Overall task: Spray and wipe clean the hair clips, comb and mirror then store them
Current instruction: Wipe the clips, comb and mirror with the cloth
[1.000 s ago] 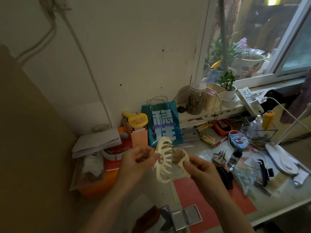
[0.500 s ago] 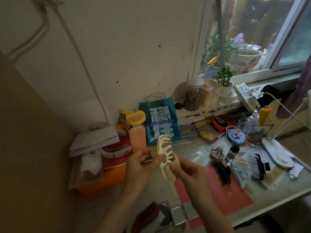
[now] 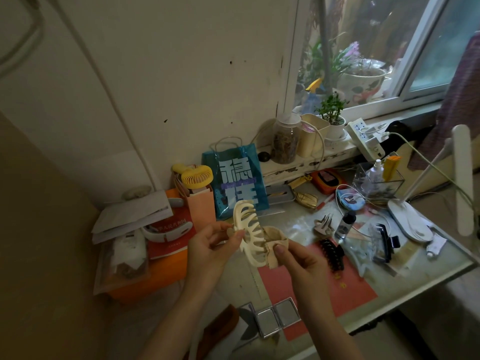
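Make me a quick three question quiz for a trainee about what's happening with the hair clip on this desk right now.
1. True or false: the left hand pinches the cream hair clip.
2. What does the right hand hold against the clip? A) spray bottle B) beige cloth C) comb
3. Fill in: the black hair clip lies on the ___ mat.

Key
1. True.
2. B, the beige cloth.
3. Red; it lies on the red mat.
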Action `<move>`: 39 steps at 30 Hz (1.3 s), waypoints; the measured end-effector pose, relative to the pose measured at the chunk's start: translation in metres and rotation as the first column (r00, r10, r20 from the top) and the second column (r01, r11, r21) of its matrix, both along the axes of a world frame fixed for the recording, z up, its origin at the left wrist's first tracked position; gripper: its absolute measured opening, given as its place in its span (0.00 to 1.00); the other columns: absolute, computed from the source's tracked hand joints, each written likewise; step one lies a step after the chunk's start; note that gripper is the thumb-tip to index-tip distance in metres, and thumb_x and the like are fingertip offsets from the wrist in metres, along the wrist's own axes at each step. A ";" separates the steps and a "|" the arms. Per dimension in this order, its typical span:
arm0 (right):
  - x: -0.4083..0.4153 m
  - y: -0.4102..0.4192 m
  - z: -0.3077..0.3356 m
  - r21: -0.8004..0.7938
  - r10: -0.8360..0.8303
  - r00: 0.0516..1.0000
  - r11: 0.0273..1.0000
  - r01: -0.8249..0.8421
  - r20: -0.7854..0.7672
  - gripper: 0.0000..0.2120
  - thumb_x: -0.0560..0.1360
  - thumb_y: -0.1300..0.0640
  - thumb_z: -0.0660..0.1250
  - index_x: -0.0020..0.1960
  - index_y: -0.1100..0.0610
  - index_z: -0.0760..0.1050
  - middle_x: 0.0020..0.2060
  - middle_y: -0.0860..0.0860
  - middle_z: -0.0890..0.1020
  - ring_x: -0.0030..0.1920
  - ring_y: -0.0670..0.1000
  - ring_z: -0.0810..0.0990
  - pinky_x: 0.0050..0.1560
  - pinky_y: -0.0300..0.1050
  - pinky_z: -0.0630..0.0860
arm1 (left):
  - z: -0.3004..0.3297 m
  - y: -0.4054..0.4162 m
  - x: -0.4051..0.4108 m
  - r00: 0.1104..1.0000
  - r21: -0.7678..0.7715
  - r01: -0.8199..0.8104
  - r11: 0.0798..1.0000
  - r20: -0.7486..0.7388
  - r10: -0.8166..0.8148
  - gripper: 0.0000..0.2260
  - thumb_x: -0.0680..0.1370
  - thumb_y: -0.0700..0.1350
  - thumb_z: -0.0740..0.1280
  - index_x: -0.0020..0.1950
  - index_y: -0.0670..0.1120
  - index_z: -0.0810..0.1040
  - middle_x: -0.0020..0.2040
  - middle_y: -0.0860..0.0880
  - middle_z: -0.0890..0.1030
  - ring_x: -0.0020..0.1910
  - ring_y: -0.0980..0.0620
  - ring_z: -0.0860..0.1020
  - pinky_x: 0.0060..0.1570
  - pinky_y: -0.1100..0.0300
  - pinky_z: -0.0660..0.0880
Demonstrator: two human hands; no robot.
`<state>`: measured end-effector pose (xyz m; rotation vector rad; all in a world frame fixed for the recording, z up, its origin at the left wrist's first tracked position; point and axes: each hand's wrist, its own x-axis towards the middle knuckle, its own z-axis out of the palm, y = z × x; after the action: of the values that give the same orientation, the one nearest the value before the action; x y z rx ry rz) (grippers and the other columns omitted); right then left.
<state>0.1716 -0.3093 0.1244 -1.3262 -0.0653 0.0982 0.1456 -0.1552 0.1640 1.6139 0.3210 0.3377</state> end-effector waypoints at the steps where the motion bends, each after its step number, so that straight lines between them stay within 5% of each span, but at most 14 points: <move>1: 0.000 -0.001 -0.001 0.030 -0.029 0.999 0.999 0.029 -0.013 0.08 0.72 0.66 0.67 0.49 0.60 0.82 0.42 0.54 0.86 0.45 0.49 0.84 0.41 0.37 0.78 | 0.000 -0.001 0.000 1.000 0.004 0.004 1.000 -0.002 -0.004 0.04 0.72 0.39 0.70 0.44 0.47 0.79 0.39 0.62 0.83 0.41 0.66 0.80 0.36 0.74 0.74; 7: 0.002 -0.002 -0.003 0.228 -0.050 0.981 0.969 0.093 -0.188 0.15 0.68 0.57 0.67 0.52 0.64 0.81 0.46 0.58 0.85 0.48 0.53 0.84 0.47 0.42 0.81 | -0.004 -0.007 0.002 0.999 -0.066 -0.016 0.998 -0.033 0.014 0.07 0.72 0.41 0.70 0.50 0.44 0.80 0.44 0.50 0.84 0.41 0.62 0.81 0.34 0.72 0.75; 11: 0.006 -0.004 -0.006 0.354 0.019 0.942 0.929 0.107 -0.336 0.17 0.69 0.58 0.66 0.54 0.66 0.79 0.49 0.60 0.84 0.48 0.54 0.82 0.46 0.44 0.80 | -0.005 -0.012 0.000 0.999 -0.179 -0.017 0.984 -0.054 0.007 0.05 0.74 0.40 0.68 0.47 0.48 0.79 0.41 0.54 0.85 0.38 0.60 0.82 0.34 0.69 0.77; 14: 0.006 -0.006 -0.006 0.374 0.126 0.925 0.927 0.018 -0.358 0.23 0.65 0.52 0.74 0.56 0.65 0.79 0.51 0.61 0.83 0.50 0.56 0.81 0.54 0.49 0.77 | -0.003 -0.010 -0.002 0.999 -0.137 0.003 0.991 -0.045 -0.009 0.06 0.72 0.39 0.69 0.49 0.46 0.79 0.41 0.52 0.85 0.41 0.57 0.82 0.37 0.68 0.77; 19: 0.002 -0.015 -0.006 0.242 0.201 0.956 0.959 -0.147 -0.216 0.17 0.66 0.53 0.75 0.50 0.63 0.82 0.47 0.59 0.84 0.47 0.55 0.81 0.45 0.42 0.78 | -0.001 -0.001 -0.003 0.999 -0.074 -0.022 0.997 -0.031 0.020 0.05 0.72 0.43 0.70 0.48 0.50 0.79 0.41 0.62 0.83 0.42 0.67 0.80 0.34 0.74 0.74; 22: -0.003 -0.011 0.000 0.163 0.244 0.959 0.962 -0.221 -0.145 0.15 0.66 0.55 0.75 0.51 0.59 0.83 0.50 0.58 0.84 0.49 0.53 0.83 0.46 0.40 0.78 | -0.004 -0.002 -0.001 0.999 -0.071 -0.025 0.997 -0.044 0.022 0.07 0.70 0.44 0.71 0.48 0.48 0.80 0.42 0.59 0.84 0.43 0.63 0.81 0.38 0.65 0.76; 31: -0.011 -0.011 -0.003 0.010 -0.015 0.994 1.000 0.016 -0.107 0.07 0.69 0.66 0.70 0.44 0.57 0.84 0.37 0.58 0.85 0.34 0.48 0.82 0.35 0.37 0.76 | -0.011 -0.017 0.005 0.996 -0.042 0.081 0.996 -0.041 -0.083 0.07 0.70 0.35 0.71 0.45 0.43 0.77 0.37 0.56 0.84 0.38 0.61 0.82 0.31 0.70 0.76; 35: -0.007 -0.025 -0.014 -0.037 -0.133 0.977 0.991 0.128 -0.168 0.11 0.72 0.67 0.68 0.42 0.54 0.84 0.37 0.55 0.86 0.35 0.50 0.82 0.37 0.40 0.78 | -0.020 -0.032 0.013 0.990 -0.043 0.133 0.990 -0.045 -0.135 0.07 0.70 0.35 0.71 0.45 0.42 0.76 0.35 0.62 0.83 0.35 0.63 0.81 0.29 0.72 0.74; 39: 0.006 -0.048 -0.022 -0.061 -0.219 0.953 0.976 0.211 -0.210 0.06 0.73 0.65 0.67 0.46 0.59 0.83 0.38 0.55 0.85 0.37 0.52 0.82 0.39 0.42 0.79 | -0.033 -0.043 0.027 0.990 -0.037 0.115 0.993 -0.082 -0.118 0.09 0.69 0.36 0.73 0.47 0.41 0.78 0.36 0.55 0.84 0.37 0.60 0.82 0.33 0.69 0.76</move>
<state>0.1780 -0.3574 0.1025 -1.3447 0.2668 0.0575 0.1725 -0.1983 0.1314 1.6098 0.2927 0.1750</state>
